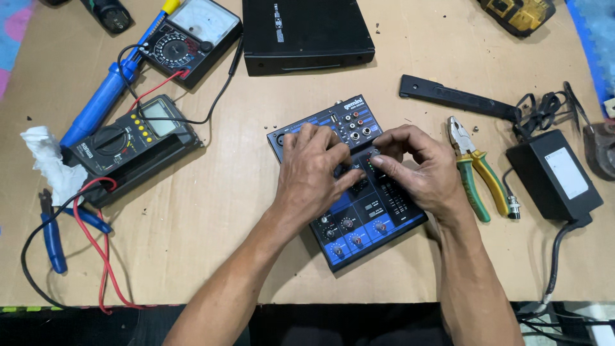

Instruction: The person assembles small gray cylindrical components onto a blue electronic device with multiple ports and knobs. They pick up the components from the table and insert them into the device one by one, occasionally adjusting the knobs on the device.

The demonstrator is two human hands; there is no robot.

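Two hands on blue mixer (359,211) | left hand (314,170) flat, covering knobs | right hand (416,166) pinching something too small to tell

Small blue-black audio mixer (359,218), flat, angled

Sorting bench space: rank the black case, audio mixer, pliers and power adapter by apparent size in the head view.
1. Black case, though cut off at the top.
2. Audio mixer.
3. Power adapter.
4. Pliers, the slimmest.

Both hands cover mixer (359,221) centre knobs; yellow drill (516,13) (top edge) cut off
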